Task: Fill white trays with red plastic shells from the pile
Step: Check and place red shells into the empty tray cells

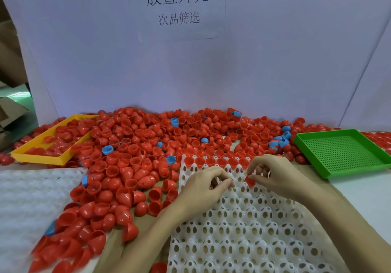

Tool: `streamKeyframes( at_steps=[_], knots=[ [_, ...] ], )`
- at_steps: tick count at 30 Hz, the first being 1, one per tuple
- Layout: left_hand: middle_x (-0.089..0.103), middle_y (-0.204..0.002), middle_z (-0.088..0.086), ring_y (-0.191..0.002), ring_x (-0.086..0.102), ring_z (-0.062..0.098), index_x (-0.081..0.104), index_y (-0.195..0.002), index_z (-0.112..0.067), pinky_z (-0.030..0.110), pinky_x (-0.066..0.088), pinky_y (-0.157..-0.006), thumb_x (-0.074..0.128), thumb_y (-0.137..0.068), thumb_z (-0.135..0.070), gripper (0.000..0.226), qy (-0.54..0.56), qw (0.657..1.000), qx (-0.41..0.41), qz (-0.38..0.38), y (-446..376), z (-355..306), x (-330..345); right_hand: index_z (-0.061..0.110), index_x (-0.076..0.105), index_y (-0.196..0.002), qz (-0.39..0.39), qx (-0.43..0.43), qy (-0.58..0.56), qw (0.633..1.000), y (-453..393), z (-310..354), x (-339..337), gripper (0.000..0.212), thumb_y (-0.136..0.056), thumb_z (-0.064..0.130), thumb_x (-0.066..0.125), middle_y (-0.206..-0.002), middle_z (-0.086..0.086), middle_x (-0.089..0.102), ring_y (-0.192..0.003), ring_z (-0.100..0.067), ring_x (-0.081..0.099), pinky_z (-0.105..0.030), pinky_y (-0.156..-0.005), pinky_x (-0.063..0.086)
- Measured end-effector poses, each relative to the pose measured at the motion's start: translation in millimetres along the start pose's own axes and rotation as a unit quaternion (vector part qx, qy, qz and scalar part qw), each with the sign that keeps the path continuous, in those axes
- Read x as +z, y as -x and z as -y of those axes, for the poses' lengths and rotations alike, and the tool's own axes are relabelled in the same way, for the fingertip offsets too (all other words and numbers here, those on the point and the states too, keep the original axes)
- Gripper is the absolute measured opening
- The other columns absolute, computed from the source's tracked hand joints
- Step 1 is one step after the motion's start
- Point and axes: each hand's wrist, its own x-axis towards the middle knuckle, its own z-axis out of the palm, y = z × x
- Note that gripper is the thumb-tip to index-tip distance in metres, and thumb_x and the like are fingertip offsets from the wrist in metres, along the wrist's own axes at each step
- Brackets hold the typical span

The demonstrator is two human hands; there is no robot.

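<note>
1. Head view, tray (243,219): white, pocketed, lying near centre under both our hands. Its far row holds a line of red shells (213,161); every nearer pocket we can see is unfilled.
2. Right hand (273,173): fingers curled, pinching one shell (250,181) between thumb and fingertips, just above the second row from the far edge, right of centre.
3. Left hand (203,185): fingers loosely curled with thumb and forefinger nearly meeting; we cannot tell whether it holds anything. It sits just left of the right hand, over the same row.
4. Pile (131,167): red shells with a few blue ones, spread far and left of the tray, so the left hand is the nearer for the next pick.
5. Key relation, in our judgement: the open pocket lies directly below the pinched shell; its rim orientation is too small to read.
6. Other items: yellow tray (31,156) far left, partly filled with shells; green tray (342,152) far right; a second white tray (29,198) near left.
</note>
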Motion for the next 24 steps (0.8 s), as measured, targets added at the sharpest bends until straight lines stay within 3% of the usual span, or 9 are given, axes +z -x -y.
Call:
streamKeyframes(
  at_steps=[3,7,10,12,15,16,18,21,24],
  knots=[
    [0.066,-0.107,-0.021,-0.082,0.064,0.005,0.067,-0.112,-0.039,0.021,0.055,-0.078,0.06,-0.104,-0.037,0.011,-0.005,1.0,0.0,-0.015,0.1,0.6,0.3,0.032,0.064,-0.092,-0.053,-0.005,-0.017,0.998,-0.2,7.0,-0.4,0.016,-0.097,0.019,0.071,-0.094,0.01,0.06,-0.081,-0.008,0.059,-0.016,-0.067,0.044],
    [0.062,-0.115,-0.016,-0.068,0.063,0.002,0.049,-0.133,-0.04,0.02,0.053,-0.069,0.066,-0.096,-0.057,0.044,0.056,0.998,-0.004,-0.035,-1.8,-3.5,0.2,0.031,0.065,-0.093,-0.101,-0.041,-0.114,0.988,7.5,23.4,-5.3,0.015,-0.096,0.019,0.072,-0.076,0.008,0.066,-0.069,-0.01,0.064,-0.025,-0.064,0.055],
    [0.07,-0.1,-0.015,-0.074,0.068,0.009,0.062,-0.113,-0.036,0.024,0.058,-0.07,0.068,-0.093,-0.061,0.033,0.053,0.997,0.017,-0.061,0.6,-8.3,0.6,0.032,0.066,-0.097,-0.062,-0.073,-0.175,0.98,14.7,41.0,1.3,0.015,-0.099,0.017,0.07,-0.075,0.008,0.07,-0.064,-0.011,0.069,-0.026,-0.058,0.057],
    [0.072,-0.085,-0.01,-0.071,0.068,0.01,0.068,-0.093,-0.03,0.03,0.059,-0.068,0.064,-0.097,-0.058,0.028,0.06,0.992,0.023,-0.109,2.4,-12.3,-0.4,0.033,0.066,-0.112,-0.048,-0.083,-0.213,0.972,17.4,48.2,8.0,0.019,-0.104,0.016,0.062,-0.084,0.01,0.072,-0.073,-0.012,0.072,-0.023,-0.06,0.055],
    [0.07,-0.075,-0.002,-0.067,0.067,0.015,0.067,-0.085,-0.023,0.034,0.058,-0.066,0.061,-0.1,-0.053,0.033,0.064,0.976,-0.02,-0.208,-2.8,-10.0,-13.4,0.033,0.055,-0.133,-0.038,-0.073,-0.254,0.964,18.9,48.7,10.1,0.03,-0.107,0.018,0.054,-0.098,0.015,0.07,-0.085,-0.013,0.073,-0.024,-0.064,0.055],
    [0.07,-0.08,-0.003,-0.07,0.068,0.013,0.066,-0.09,-0.024,0.029,0.058,-0.066,0.062,-0.099,-0.052,0.03,0.064,0.967,-0.043,-0.245,-5.6,-5.2,-21.3,0.034,0.054,-0.134,-0.036,-0.068,-0.25,0.965,19.5,47.0,9.1,0.031,-0.107,0.019,0.053,-0.1,0.015,0.07,-0.087,-0.013,0.073,-0.024,-0.066,0.055],
    [0.066,-0.109,-0.004,-0.085,0.068,0.006,0.058,-0.111,-0.026,0.019,0.056,-0.074,0.067,-0.098,-0.044,0.024,0.064,0.943,-0.092,-0.313,-8.5,8.5,-38.1,0.037,0.054,-0.132,-0.026,-0.063,-0.23,0.971,20.6,43.4,7.3,0.03,-0.107,0.02,0.053,-0.101,0.017,0.069,-0.087,-0.01,0.074,-0.024,-0.068,0.055],
    [0.044,-0.14,0.009,-0.126,0.05,0.023,0.05,-0.138,-0.015,0.033,0.045,-0.106,0.074,-0.096,-0.026,0.049,-0.074,0.912,-0.142,-0.378,-6.6,38.3,-60.0,0.04,0.057,-0.128,-0.002,-0.066,-0.199,0.978,23.3,41.9,6.6,0.027,-0.107,0.022,0.053,-0.101,0.022,0.068,-0.087,-0.007,0.073,-0.027,-0.069,0.058],
    [0.054,-0.136,0.003,-0.128,0.048,0.026,0.063,-0.126,-0.014,0.037,0.036,-0.107,0.067,-0.099,-0.021,0.028,-0.236,0.914,-0.127,-0.303,-5.6,61.0,-71.7,0.042,0.058,-0.125,0.008,-0.072,-0.19,0.979,24.7,44.2,7.1,0.026,-0.107,0.023,0.053,-0.102,0.022,0.067,-0.087,-0.005,0.073,-0.031,-0.07,0.061]
  ],
)
